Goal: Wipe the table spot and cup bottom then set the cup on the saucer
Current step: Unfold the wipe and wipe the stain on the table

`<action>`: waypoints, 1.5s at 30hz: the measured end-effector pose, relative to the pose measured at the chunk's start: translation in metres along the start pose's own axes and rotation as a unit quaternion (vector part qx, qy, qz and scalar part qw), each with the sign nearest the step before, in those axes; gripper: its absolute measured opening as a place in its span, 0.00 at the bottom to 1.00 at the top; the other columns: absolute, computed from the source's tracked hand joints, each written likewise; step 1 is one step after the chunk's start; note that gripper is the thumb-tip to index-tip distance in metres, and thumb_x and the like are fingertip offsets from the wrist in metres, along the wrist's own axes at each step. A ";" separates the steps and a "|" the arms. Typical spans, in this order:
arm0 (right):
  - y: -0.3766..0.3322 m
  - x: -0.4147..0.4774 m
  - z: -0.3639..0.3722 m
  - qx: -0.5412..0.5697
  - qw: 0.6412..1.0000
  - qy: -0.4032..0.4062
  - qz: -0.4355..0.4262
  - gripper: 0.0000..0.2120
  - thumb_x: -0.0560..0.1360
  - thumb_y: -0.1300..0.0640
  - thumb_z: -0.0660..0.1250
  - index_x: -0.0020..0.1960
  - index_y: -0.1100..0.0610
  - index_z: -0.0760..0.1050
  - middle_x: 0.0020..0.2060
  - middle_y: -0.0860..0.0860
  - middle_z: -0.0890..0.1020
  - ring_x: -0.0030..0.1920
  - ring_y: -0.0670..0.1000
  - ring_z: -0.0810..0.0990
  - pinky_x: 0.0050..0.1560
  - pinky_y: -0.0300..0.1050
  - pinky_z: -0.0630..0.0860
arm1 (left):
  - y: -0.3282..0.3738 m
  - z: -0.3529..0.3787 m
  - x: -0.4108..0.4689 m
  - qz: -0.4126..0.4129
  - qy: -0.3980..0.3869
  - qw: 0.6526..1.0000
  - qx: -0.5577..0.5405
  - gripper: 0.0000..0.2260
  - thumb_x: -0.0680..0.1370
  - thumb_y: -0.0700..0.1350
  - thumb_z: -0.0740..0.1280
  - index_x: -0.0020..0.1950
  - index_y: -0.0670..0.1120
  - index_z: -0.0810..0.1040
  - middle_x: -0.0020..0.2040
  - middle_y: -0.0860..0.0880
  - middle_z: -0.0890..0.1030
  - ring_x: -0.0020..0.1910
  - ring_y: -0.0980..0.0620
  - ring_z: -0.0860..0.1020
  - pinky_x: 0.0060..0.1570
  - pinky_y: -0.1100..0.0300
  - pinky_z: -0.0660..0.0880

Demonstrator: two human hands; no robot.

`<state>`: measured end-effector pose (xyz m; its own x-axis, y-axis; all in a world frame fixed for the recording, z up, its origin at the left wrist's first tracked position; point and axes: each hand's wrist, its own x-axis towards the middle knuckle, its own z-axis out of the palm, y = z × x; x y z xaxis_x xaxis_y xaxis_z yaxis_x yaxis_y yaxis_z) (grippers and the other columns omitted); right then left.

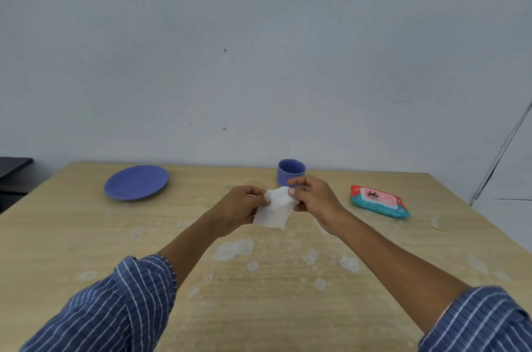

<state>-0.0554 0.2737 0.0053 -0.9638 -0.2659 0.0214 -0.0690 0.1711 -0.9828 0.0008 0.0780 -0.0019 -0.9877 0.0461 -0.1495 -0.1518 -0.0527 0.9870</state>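
Observation:
A white wet wipe hangs in the air above the middle of the wooden table. My left hand pinches its left edge and my right hand pinches its right edge. Just behind my right hand a blue cup stands upright on the table, its lower front hidden by my fingers. A blue saucer lies at the far left of the table, with nothing on it. Pale worn patches mark the tabletop below my hands.
A teal and pink pack of wet wipes lies to the right of the cup. A grey wall rises right behind the table's far edge. A dark surface sits off the table's left side. A thin pole leans at the right.

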 end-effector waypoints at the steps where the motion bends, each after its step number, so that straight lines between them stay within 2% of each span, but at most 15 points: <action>1: 0.001 0.001 -0.002 -0.009 1.000 0.007 -0.004 0.08 0.77 0.64 0.69 0.55 0.58 0.79 0.51 0.60 0.82 0.42 0.51 0.80 0.38 0.42 0.79 | 0.000 0.000 0.001 -0.003 0.006 1.000 0.000 0.10 0.77 0.39 0.70 0.58 0.40 0.78 0.49 0.43 0.81 0.43 0.47 0.80 0.43 0.55 0.80; 5: 0.001 0.004 -0.008 -0.066 0.997 0.015 -0.035 0.09 0.76 0.62 0.69 0.56 0.55 0.79 0.47 0.56 0.83 0.43 0.48 0.80 0.36 0.39 0.77 | 0.000 -0.003 0.001 -0.005 0.011 1.000 -0.011 0.08 0.77 0.37 0.67 0.56 0.42 0.78 0.49 0.43 0.79 0.41 0.47 0.78 0.41 0.57 0.79; 8: -0.002 0.004 -0.007 -0.029 0.999 -0.013 -0.014 0.10 0.75 0.61 0.70 0.56 0.54 0.80 0.50 0.56 0.84 0.43 0.48 0.81 0.36 0.38 0.78 | 0.001 -0.005 0.000 0.010 -0.031 0.999 0.003 0.11 0.78 0.38 0.64 0.58 0.45 0.79 0.51 0.43 0.80 0.44 0.47 0.79 0.46 0.55 0.80; 14: -0.008 0.003 -0.005 -0.020 0.995 -0.095 -0.003 0.11 0.74 0.62 0.68 0.52 0.50 0.84 0.51 0.49 0.84 0.44 0.46 0.80 0.38 0.41 0.75 | 0.003 -0.005 0.001 0.013 -0.082 0.996 0.043 0.22 0.73 0.48 0.74 0.65 0.61 0.76 0.55 0.47 0.84 0.53 0.49 0.84 0.49 0.54 0.81; 19: -0.015 0.006 -0.006 -0.067 0.994 -0.088 -0.018 0.10 0.75 0.60 0.67 0.54 0.52 0.82 0.51 0.49 0.83 0.44 0.46 0.79 0.38 0.41 0.74 | 0.005 -0.004 0.002 0.058 -0.053 0.985 0.155 0.12 0.75 0.53 0.72 0.55 0.50 0.82 0.52 0.50 0.85 0.54 0.52 0.82 0.57 0.50 0.79; 21: -0.016 0.006 -0.006 -0.052 0.996 -0.069 -0.002 0.09 0.75 0.57 0.69 0.55 0.53 0.81 0.51 0.51 0.83 0.45 0.48 0.80 0.40 0.43 0.76 | 0.005 -0.005 0.002 0.071 -0.037 0.991 0.106 0.13 0.77 0.52 0.70 0.58 0.49 0.82 0.55 0.50 0.85 0.57 0.50 0.82 0.56 0.53 0.80; 24: -0.013 0.003 -0.003 -0.044 0.993 -0.105 0.036 0.13 0.74 0.49 0.72 0.56 0.54 0.81 0.49 0.51 0.85 0.45 0.48 0.84 0.44 0.44 0.79 | 0.003 -0.007 0.001 0.074 -0.039 0.996 0.021 0.13 0.79 0.50 0.67 0.62 0.48 0.81 0.57 0.48 0.85 0.57 0.47 0.83 0.54 0.52 0.81; 29: -0.004 0.004 0.007 -0.037 0.995 -0.081 0.042 0.09 0.77 0.57 0.69 0.55 0.58 0.80 0.48 0.54 0.84 0.46 0.52 0.83 0.49 0.50 0.82 | -0.002 -0.010 0.002 0.048 -0.008 0.999 0.004 0.13 0.79 0.47 0.68 0.63 0.45 0.79 0.58 0.43 0.84 0.55 0.45 0.84 0.48 0.54 0.81; 32: -0.007 0.003 0.011 -0.045 0.995 -0.085 0.038 0.10 0.77 0.57 0.69 0.57 0.59 0.79 0.48 0.54 0.83 0.44 0.51 0.82 0.41 0.44 0.81 | -0.005 -0.014 0.004 0.032 0.036 0.999 -0.002 0.16 0.79 0.45 0.67 0.67 0.48 0.71 0.58 0.40 0.81 0.53 0.44 0.83 0.47 0.53 0.82; 34: -0.008 0.004 0.012 -0.060 0.995 -0.079 0.025 0.10 0.77 0.58 0.68 0.58 0.58 0.78 0.47 0.54 0.83 0.44 0.50 0.82 0.40 0.43 0.80 | -0.007 -0.018 0.004 0.047 0.024 0.999 0.008 0.20 0.79 0.44 0.67 0.69 0.55 0.69 0.54 0.41 0.82 0.50 0.45 0.83 0.47 0.53 0.82; 36: -0.009 0.004 0.014 -0.042 0.996 -0.076 0.029 0.09 0.77 0.58 0.68 0.56 0.58 0.79 0.44 0.52 0.82 0.41 0.49 0.81 0.39 0.43 0.80 | -0.008 -0.022 0.004 0.075 -0.015 0.997 0.030 0.22 0.77 0.43 0.70 0.68 0.59 0.71 0.52 0.42 0.83 0.51 0.45 0.84 0.48 0.53 0.82; 38: -0.010 0.005 0.014 -0.024 0.996 -0.081 0.037 0.07 0.77 0.58 0.67 0.54 0.57 0.80 0.42 0.51 0.82 0.38 0.48 0.81 0.37 0.42 0.79 | -0.009 -0.024 0.005 0.101 -0.027 0.992 0.077 0.22 0.74 0.42 0.74 0.66 0.54 0.76 0.53 0.43 0.83 0.53 0.45 0.83 0.52 0.52 0.82; 41: -0.010 0.006 0.015 -0.022 0.995 -0.085 0.048 0.08 0.78 0.57 0.67 0.54 0.57 0.81 0.43 0.51 0.84 0.38 0.48 0.83 0.37 0.42 0.79 | -0.012 -0.024 0.010 0.132 0.036 0.976 0.169 0.16 0.72 0.41 0.76 0.59 0.46 0.81 0.51 0.47 0.85 0.49 0.48 0.83 0.49 0.59 0.80; 43: -0.010 0.007 0.016 -0.028 0.995 -0.080 0.058 0.08 0.78 0.57 0.67 0.54 0.58 0.81 0.45 0.53 0.84 0.39 0.48 0.83 0.37 0.42 0.79 | -0.012 -0.023 0.009 0.171 0.085 0.955 0.229 0.08 0.73 0.45 0.74 0.52 0.49 0.84 0.45 0.51 0.84 0.41 0.57 0.80 0.42 0.65 0.75; 45: -0.009 0.008 0.016 -0.041 0.994 -0.074 0.063 0.07 0.78 0.58 0.66 0.55 0.56 0.79 0.48 0.55 0.84 0.39 0.49 0.83 0.38 0.43 0.80 | -0.012 -0.024 0.008 0.212 0.120 0.919 0.309 0.05 0.76 0.49 0.71 0.49 0.52 0.84 0.45 0.53 0.82 0.42 0.59 0.79 0.43 0.67 0.74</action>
<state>-0.0581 0.2545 0.0117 -0.9182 -0.3729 -0.1335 0.0226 0.2874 -0.9576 -0.0058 0.0549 -0.0160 -0.9444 -0.0729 0.3205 0.2258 0.5647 0.7938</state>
